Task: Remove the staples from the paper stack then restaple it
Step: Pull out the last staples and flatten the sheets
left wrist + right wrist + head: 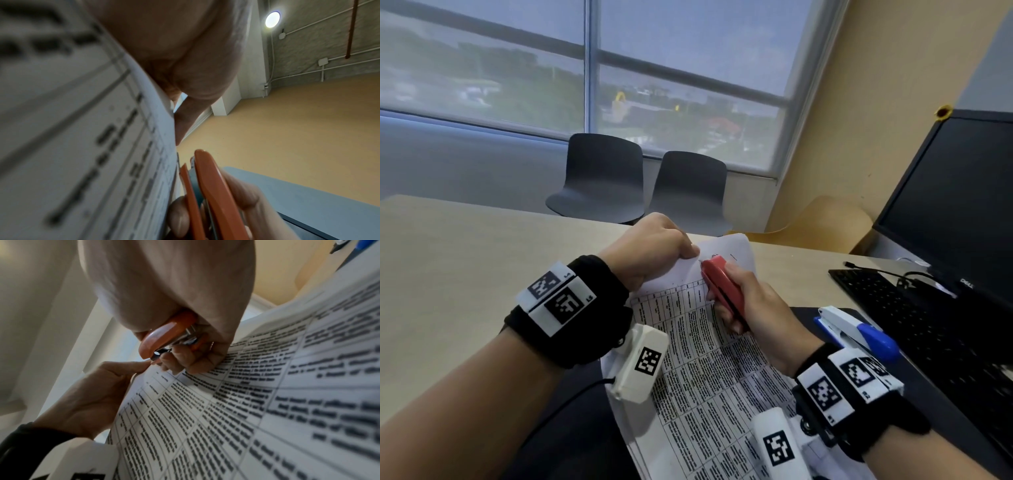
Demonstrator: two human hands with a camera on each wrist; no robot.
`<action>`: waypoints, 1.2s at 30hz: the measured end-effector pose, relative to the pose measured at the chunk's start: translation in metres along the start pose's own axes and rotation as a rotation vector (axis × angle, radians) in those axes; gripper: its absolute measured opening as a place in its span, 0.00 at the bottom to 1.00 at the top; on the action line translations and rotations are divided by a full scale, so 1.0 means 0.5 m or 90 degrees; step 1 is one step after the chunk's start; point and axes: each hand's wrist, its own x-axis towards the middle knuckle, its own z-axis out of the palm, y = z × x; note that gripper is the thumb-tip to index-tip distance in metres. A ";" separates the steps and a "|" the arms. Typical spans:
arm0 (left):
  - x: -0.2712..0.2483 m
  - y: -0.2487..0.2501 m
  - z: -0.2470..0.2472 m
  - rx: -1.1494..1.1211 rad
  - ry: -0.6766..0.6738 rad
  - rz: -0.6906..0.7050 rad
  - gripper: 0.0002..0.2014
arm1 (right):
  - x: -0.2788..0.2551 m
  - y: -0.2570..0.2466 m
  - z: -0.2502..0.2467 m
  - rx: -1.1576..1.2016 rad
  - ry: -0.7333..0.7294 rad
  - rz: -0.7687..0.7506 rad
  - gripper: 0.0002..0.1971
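Observation:
A stack of printed paper with tables of text lies over the table edge, its far corner lifted. My left hand pinches that top left corner between thumb and fingers. My right hand grips a small red stapler, nose pointing at the held corner. In the right wrist view the red stapler has its metal mouth right at the paper's corner, next to my left thumb. In the left wrist view the red stapler stands just beside the paper stack's edge. Any staple is hidden.
A white and blue stapler lies on a dark mat to the right. A black keyboard and a monitor stand at the right. Two dark chairs sit beyond the beige table.

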 end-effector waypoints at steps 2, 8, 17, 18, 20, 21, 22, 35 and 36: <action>-0.001 -0.001 0.002 0.010 0.003 0.001 0.08 | 0.001 0.003 0.000 0.007 -0.009 0.003 0.27; -0.005 -0.002 0.004 0.038 0.018 0.003 0.07 | 0.006 0.013 -0.003 0.015 -0.016 0.014 0.27; -0.015 0.005 0.004 0.110 0.018 0.033 0.09 | 0.011 0.021 -0.007 0.042 -0.014 0.024 0.27; -0.017 0.007 0.004 0.121 0.011 0.036 0.10 | 0.012 0.021 -0.008 0.046 -0.014 0.024 0.27; -0.020 0.010 0.006 0.135 0.004 0.040 0.11 | 0.013 0.021 -0.009 0.053 -0.016 0.022 0.27; -0.021 0.012 0.007 0.135 0.006 0.043 0.12 | 0.012 0.021 -0.008 0.054 -0.016 0.017 0.27; -0.022 0.013 0.007 0.135 0.010 0.044 0.12 | 0.011 0.021 -0.007 0.053 -0.017 0.011 0.27; -0.025 0.008 0.022 0.108 0.070 0.022 0.14 | -0.008 0.013 0.044 0.277 -0.031 0.060 0.29; -0.024 0.008 0.023 0.112 0.072 0.022 0.14 | -0.010 0.014 0.048 0.299 -0.031 0.071 0.29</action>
